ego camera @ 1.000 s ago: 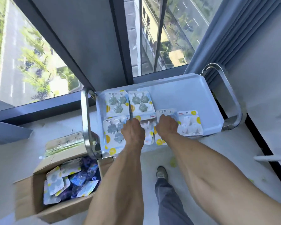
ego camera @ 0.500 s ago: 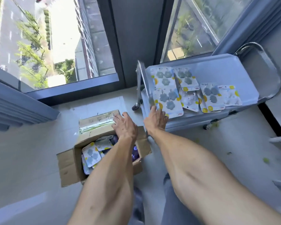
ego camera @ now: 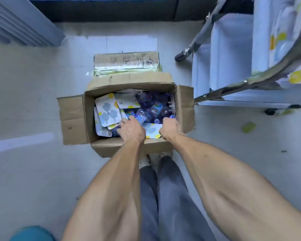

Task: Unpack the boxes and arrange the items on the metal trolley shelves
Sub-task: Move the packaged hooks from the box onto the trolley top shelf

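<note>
Pale floor [ego camera: 33, 94]: cardboard box [ego camera: 73, 117] beside trolley [ego camera: 231, 54]. Both hands have moved from trolley edge into box; left hand [ego camera: 131, 128] spread over packets [ego camera: 108, 110], right hand [ego camera: 169, 127] curled, grasp unclear.

Soft, even daylight, cool in tone.
Motion blur is seen on the trolley [ego camera: 268, 70]; edges are bent by wide-angle distortion.

I can't read any words or numbers here. The back flap of the cardboard box [ego camera: 126, 60] in front of me carries a row of dark printed handling symbols, too smeared to make out. The blister cards [ego camera: 108, 111] inside show grey shapes and yellow dots, their print illegible.
</note>
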